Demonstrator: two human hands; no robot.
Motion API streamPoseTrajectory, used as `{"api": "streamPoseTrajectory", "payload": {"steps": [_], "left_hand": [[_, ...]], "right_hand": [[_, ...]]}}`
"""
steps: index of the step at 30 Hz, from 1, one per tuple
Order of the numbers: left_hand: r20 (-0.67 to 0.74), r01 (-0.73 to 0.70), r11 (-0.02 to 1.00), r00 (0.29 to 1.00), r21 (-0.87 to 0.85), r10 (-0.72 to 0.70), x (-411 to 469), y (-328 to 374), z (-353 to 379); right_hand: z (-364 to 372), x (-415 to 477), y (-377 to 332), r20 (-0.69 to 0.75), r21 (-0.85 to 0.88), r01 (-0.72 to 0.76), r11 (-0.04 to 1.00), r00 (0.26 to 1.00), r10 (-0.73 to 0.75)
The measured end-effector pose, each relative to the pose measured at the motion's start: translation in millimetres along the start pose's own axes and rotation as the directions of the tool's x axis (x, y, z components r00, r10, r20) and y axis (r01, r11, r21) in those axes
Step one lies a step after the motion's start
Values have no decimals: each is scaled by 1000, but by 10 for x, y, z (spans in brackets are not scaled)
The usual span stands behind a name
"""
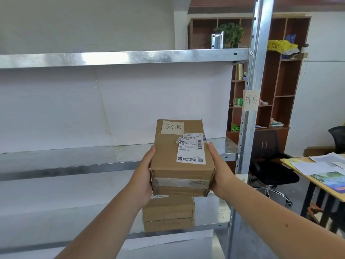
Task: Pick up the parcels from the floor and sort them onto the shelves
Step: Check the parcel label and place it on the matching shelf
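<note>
A brown cardboard parcel (168, 154) with a handwritten paper tag and a white shipping label is held in front of the middle metal shelf (74, 161). My left hand (144, 174) grips its left side and my right hand (220, 172) grips its right side. The parcel's far end reaches over the shelf's front edge. On the shelf below (65, 238) sits a second cardboard parcel (169, 214), partly hidden behind the held one. A handwritten paper tag (251, 100) on the shelf's right upright matches the tag on the held parcel.
The steel upright (248, 113) stands just right of the parcel. The top shelf (112, 57) runs overhead. Behind it are a brown cubby cabinet (283, 81), a black office chair (270, 165) and a yellow desk (317, 176) with papers at the right.
</note>
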State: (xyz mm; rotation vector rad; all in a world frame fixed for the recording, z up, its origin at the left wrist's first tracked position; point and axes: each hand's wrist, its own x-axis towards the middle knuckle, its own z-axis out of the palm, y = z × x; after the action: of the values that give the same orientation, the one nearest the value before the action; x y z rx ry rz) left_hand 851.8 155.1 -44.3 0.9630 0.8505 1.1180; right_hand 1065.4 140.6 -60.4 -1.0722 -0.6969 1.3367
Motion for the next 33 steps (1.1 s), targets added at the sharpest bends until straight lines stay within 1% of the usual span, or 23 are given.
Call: {"api": "streamPoseTrajectory", "payload": {"steps": [2, 6, 9, 13, 18, 25, 29, 33], "left_hand": [[1, 15, 1000, 1000, 12, -15, -41, -26, 80], [-35, 10, 1000, 999, 13, -10, 8, -111, 160], [-56, 8, 1000, 998, 6, -8, 39, -191, 240], [-35, 17, 1000, 999, -14, -18, 51, -269, 384], [-28, -47, 998, 999, -37, 46, 30, -359, 564], [-34, -130, 991, 991, -1, 130, 108, -472, 733], [-35, -139, 990, 990, 11, 139, 138, -517, 786], [-64, -121, 993, 991, 8, 121, 158, -549, 821]], "right_hand": [[-69, -14, 11, -7, 48, -6, 999, 1000, 7], [-163, -33, -3, -41, 90, 18, 996, 999, -14], [-259, -45, -33, -49, 101, 27, 995, 999, -22], [-413, -43, -93, -62, 100, 34, 994, 998, -27], [-619, -11, -192, -48, 90, 36, 995, 998, -32], [-799, -13, -337, -51, 91, 69, 993, 997, -65], [-861, -1, -374, -59, 84, 63, 994, 997, -58], [-907, 33, -364, -36, 107, 50, 993, 998, -46]]}}
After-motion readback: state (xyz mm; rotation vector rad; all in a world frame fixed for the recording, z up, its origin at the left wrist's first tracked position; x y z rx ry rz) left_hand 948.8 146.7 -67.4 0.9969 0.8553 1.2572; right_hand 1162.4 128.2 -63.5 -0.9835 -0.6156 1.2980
